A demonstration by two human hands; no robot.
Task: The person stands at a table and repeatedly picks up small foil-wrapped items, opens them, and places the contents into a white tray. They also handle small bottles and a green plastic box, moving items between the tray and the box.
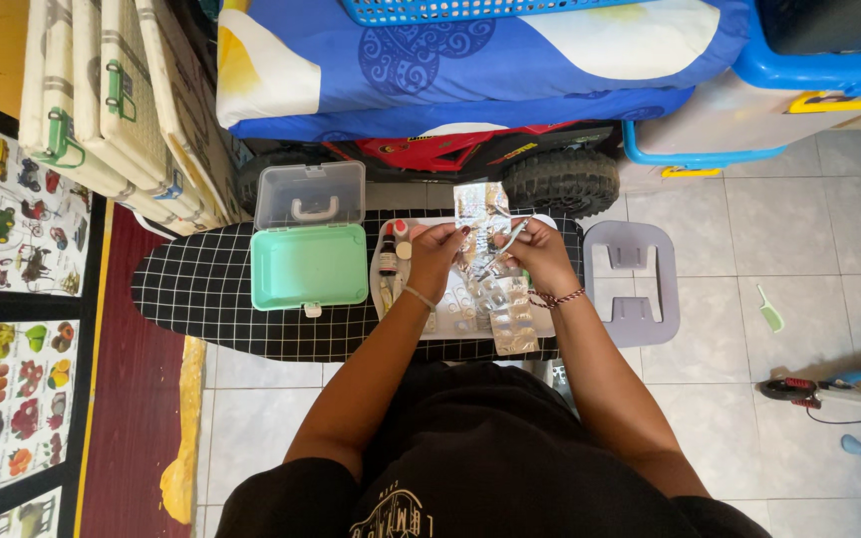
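Note:
My left hand point(437, 249) pinches a silvery foil blister strip point(480, 214) that stands up over a white tray point(548, 324). My right hand point(538, 254) holds small scissors point(505, 247) against the strip's lower part. More blister packs point(510, 319) lie in the tray below my hands, and small bottles point(392, 254) sit at its left end. The tray rests on a black ironing board with a white grid point(201, 289). An open mint-green plastic box point(308, 264) with a clear lid stands left of the tray.
A grey iron rest point(632, 284) sticks out at the board's right end. Behind the board are a toy car's wheel point(562, 181), folded mattresses point(112, 100) and a blue blanket point(470, 70). A picture mat point(12, 299) lies left, a scooter point(829, 392) right.

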